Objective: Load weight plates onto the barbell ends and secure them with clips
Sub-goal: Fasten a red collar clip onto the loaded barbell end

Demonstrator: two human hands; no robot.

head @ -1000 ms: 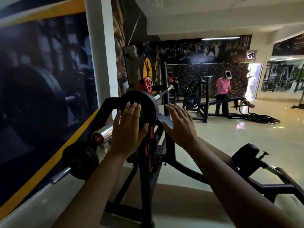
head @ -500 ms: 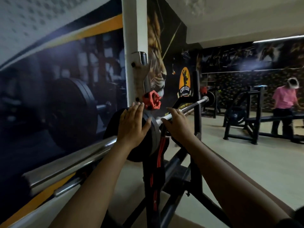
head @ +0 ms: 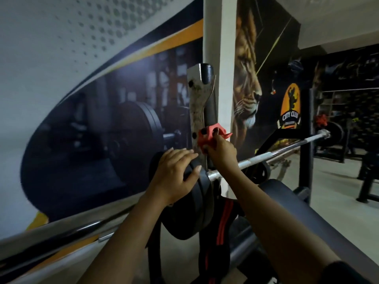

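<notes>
A chrome barbell (head: 272, 153) rests across the bench rack. A black weight plate (head: 192, 206) sits on its near sleeve, close against the rack upright (head: 202, 107). My left hand (head: 174, 175) lies flat over the top rim of the plate, fingers together. My right hand (head: 220, 149) reaches up and grips a red barbell clip (head: 209, 136) that hangs on the upright. The near end of the bar (head: 53, 238) runs out towards the lower left. A second red clip (head: 321, 119) hangs on the far upright.
The wall mural (head: 92, 130) and a white pillar (head: 220, 58) stand close behind the rack. The black padded bench (head: 303, 203) lies to the right. A red-striped strap (head: 224, 222) hangs on the rack below the plate. More gym machines (head: 367, 177) stand at far right.
My right hand left the bar beside the plate and rose to close on the red clip. My left hand stayed on the plate. The view moved closer and turned left.
</notes>
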